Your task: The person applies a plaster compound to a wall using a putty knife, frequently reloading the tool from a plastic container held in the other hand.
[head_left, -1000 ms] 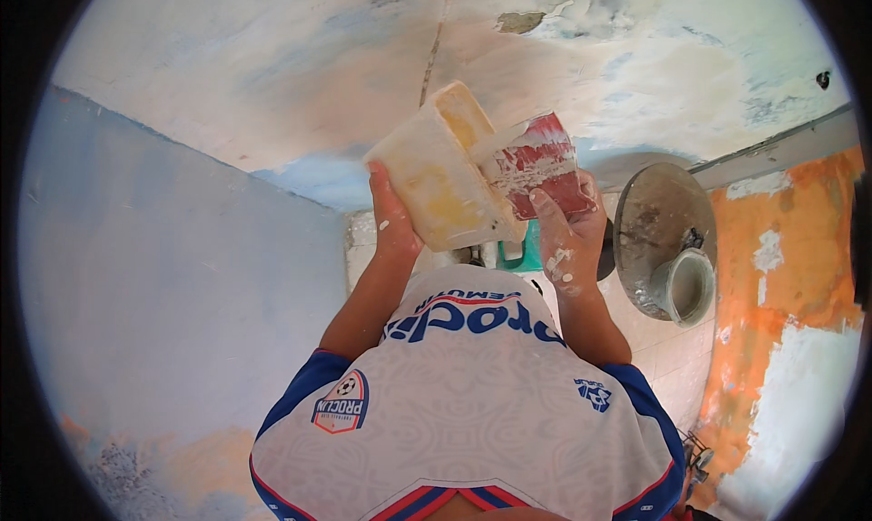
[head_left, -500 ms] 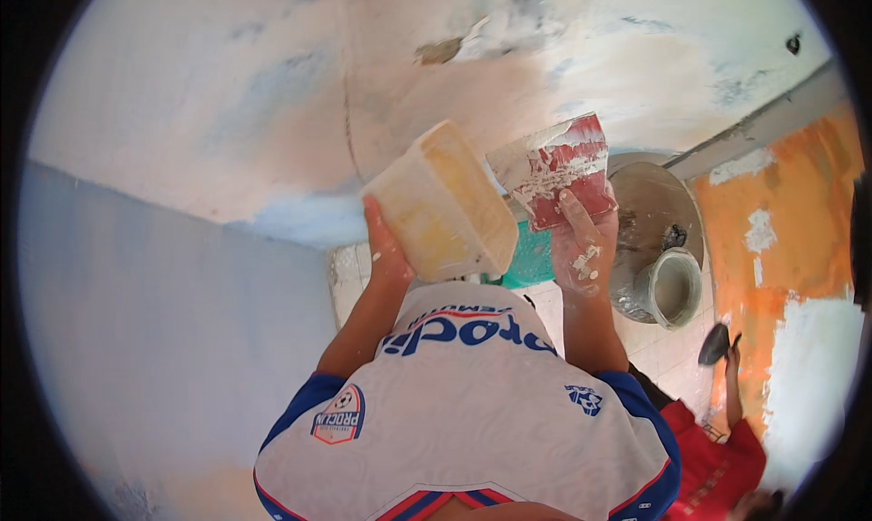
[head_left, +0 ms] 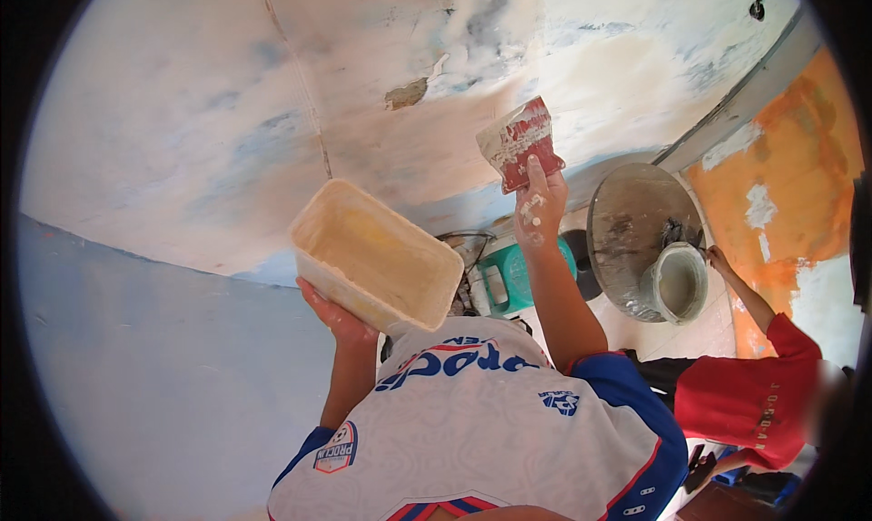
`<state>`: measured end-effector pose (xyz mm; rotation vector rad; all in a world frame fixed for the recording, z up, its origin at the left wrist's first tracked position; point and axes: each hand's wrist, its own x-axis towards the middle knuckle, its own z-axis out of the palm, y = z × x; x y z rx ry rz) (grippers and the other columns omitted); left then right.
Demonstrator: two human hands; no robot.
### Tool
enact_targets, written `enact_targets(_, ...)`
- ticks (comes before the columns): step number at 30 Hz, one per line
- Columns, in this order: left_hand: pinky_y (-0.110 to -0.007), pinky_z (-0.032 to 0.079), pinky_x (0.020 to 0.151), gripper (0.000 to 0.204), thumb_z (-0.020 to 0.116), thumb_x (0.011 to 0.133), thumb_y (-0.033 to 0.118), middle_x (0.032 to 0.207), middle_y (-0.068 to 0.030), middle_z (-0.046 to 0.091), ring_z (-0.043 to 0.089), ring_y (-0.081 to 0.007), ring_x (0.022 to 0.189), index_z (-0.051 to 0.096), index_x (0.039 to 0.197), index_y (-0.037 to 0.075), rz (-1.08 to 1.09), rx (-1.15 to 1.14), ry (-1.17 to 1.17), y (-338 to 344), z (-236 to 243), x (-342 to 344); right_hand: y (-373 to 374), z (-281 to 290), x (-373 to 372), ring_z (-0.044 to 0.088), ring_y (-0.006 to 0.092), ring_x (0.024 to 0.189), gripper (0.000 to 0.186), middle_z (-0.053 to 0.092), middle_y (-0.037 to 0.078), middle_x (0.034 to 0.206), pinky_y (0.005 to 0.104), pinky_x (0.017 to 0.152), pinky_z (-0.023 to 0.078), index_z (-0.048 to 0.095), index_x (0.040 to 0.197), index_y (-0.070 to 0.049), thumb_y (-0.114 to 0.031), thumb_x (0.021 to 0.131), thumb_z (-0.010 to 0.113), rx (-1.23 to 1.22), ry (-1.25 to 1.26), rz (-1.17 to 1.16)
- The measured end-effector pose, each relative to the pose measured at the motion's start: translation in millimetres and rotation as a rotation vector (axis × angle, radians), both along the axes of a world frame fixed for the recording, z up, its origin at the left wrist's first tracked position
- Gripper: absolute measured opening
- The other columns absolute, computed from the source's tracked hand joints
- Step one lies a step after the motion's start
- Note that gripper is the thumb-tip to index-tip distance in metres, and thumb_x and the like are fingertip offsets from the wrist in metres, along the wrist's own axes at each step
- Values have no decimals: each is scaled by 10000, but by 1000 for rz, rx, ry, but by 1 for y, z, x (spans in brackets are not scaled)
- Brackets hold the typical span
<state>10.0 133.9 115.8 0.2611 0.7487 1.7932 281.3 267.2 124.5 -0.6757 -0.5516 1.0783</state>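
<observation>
My left hand (head_left: 338, 310) grips a cream plastic tub (head_left: 376, 248) from beneath and its near side; the tub's open top faces me, with pale residue and yellowish patches inside. My right hand (head_left: 538, 203), spattered with white, is closed on a red scraper (head_left: 530, 135) crusted with white filler, raised apart from the tub, up and to the right. Above both hangs the patchy pale wall (head_left: 227, 85), with a thin crack and a chipped spot (head_left: 406, 94).
A round dark table (head_left: 627, 248) holds a pale bucket (head_left: 681, 271). A teal plastic item (head_left: 522, 280) sits behind my right forearm. A co-worker in red (head_left: 740, 398) reaches toward the table from the right. A bluish wall (head_left: 136, 357) is left; an orange patched wall (head_left: 772, 158) is right.
The tub has moved left and tipped to show its inside. My right hand with the scraper has moved up and left, away from it. The co-worker has come higher into view, arm toward the bucket.
</observation>
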Motion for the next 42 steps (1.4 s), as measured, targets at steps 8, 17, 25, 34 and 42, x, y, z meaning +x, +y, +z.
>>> enact_targets(8, -469, 442, 1137, 747, 384, 1018, 697, 1559, -60, 424, 451, -287, 1408, 360, 1565, 189, 46, 14, 37, -24, 4, -71, 42, 36, -42, 656, 279, 1166, 345, 692, 151, 1256, 399, 1036, 498, 583, 1353, 78, -38, 1036, 518, 194, -750, -701)
enact_targets(17, -474, 400, 1175, 779, 315, 1012, 737, 1594, -50, 385, 405, -298, 1445, 342, 1580, 205, -26, -8, 138, -54, -5, -125, 122, -44, -106, 504, 435, 1396, 573, 608, 228, 1410, 532, 1190, 373, 567, 1421, 16, 57, 851, 590, 332, -1370, -785)
enact_targets(25, -473, 403, 1175, 781, 283, 1015, 741, 1594, -58, 386, 412, -296, 1443, 338, 1581, 206, -96, -59, 89, -60, -19, -168, 36, -55, -107, 512, 419, 1394, 595, 580, 228, 1453, 466, 1150, 435, 567, 1440, -2, 113, 862, 485, 211, -1407, -742)
enact_targets(34, -471, 389, 1187, 788, 270, 1016, 748, 1605, -57, 378, 398, -296, 1458, 333, 1592, 212, -165, -66, 48, -55, -23, -174, 86, -48, -114, 547, 460, 1314, 661, 598, 219, 1418, 507, 1044, 491, 542, 1488, -105, 52, 847, 586, 112, -1397, -815)
enact_targets(42, -485, 378, 1192, 822, 295, 996, 775, 1620, -59, 357, 381, -309, 1471, 311, 1607, 225, -150, -161, 58, -66, -22, -188, 39, -12, -83, 540, 390, 1370, 644, 597, 217, 1442, 421, 1124, 447, 584, 1461, -97, 110, 855, 514, 229, -1189, -774)
